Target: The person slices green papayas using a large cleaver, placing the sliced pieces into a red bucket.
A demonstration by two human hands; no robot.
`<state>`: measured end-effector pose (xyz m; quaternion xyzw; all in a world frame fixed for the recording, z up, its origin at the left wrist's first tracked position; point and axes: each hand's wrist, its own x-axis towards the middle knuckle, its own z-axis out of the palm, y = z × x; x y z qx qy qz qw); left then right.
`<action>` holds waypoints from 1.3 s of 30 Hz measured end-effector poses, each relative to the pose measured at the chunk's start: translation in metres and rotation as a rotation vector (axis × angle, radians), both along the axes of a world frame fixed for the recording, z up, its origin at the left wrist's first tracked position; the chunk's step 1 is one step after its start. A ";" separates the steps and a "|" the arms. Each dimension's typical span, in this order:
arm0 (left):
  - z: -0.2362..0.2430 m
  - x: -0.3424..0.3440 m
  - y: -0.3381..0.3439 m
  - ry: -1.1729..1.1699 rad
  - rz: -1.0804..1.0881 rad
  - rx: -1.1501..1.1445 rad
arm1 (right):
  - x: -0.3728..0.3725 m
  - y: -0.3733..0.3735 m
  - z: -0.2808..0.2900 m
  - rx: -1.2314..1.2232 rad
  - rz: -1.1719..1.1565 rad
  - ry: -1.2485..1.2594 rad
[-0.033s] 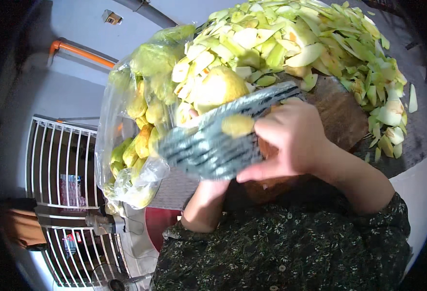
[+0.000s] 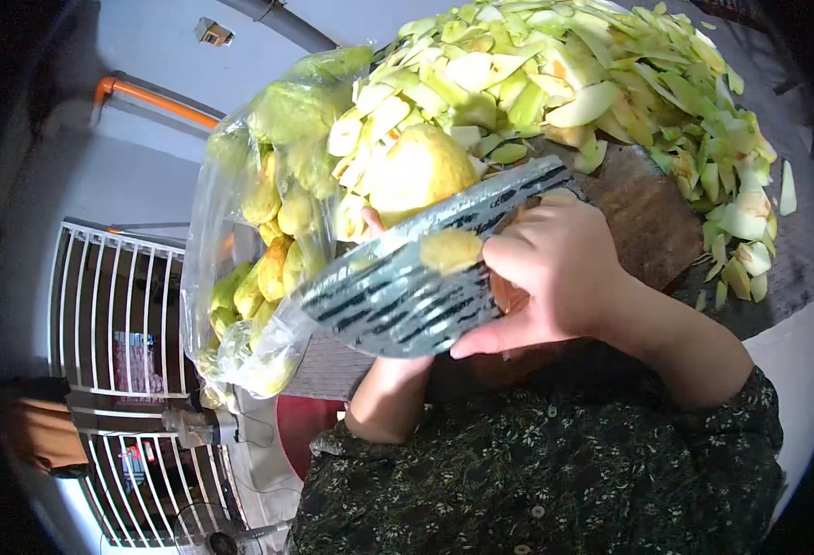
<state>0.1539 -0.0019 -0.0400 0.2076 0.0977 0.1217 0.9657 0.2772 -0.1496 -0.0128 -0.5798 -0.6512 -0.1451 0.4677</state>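
Note:
My right hand (image 2: 559,264) is closed round the handle of a broad cleaver (image 2: 388,296). Its wide blade, marked with dark streaks, slants up from lower left to upper right. A small yellow piece of fruit (image 2: 451,251) clings to the blade's face. Behind the blade, my left hand (image 2: 373,220) is mostly hidden; only a fingertip shows over the upper edge, so its grip is unclear. Just beyond the blade sits a large pale yellow fruit (image 2: 425,166), partly covered. Below my right hand lies a brown wooden board (image 2: 652,217).
A big heap of green and pale peelings (image 2: 518,74) spreads across the far side and right. To the left stands a clear plastic bag (image 2: 205,240) of yellow-green fruit (image 2: 273,268). White barred gates (image 2: 102,314) and a fan (image 2: 222,541) are farther left.
The cleaver's blade, blurred before, is now sharper, and its lower edge sits slightly lower. A fingertip of my left hand now shows above the blade.

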 end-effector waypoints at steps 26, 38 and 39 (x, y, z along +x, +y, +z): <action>-0.023 0.006 -0.001 -0.487 -0.463 -0.265 | 0.000 -0.004 0.011 -0.001 0.054 -0.061; 0.023 -0.010 -0.002 -0.066 -0.274 0.669 | 0.101 0.003 0.001 -0.154 -0.748 0.400; 0.029 -0.020 0.006 0.083 -0.236 0.894 | 0.093 0.005 0.005 -0.200 -0.714 0.406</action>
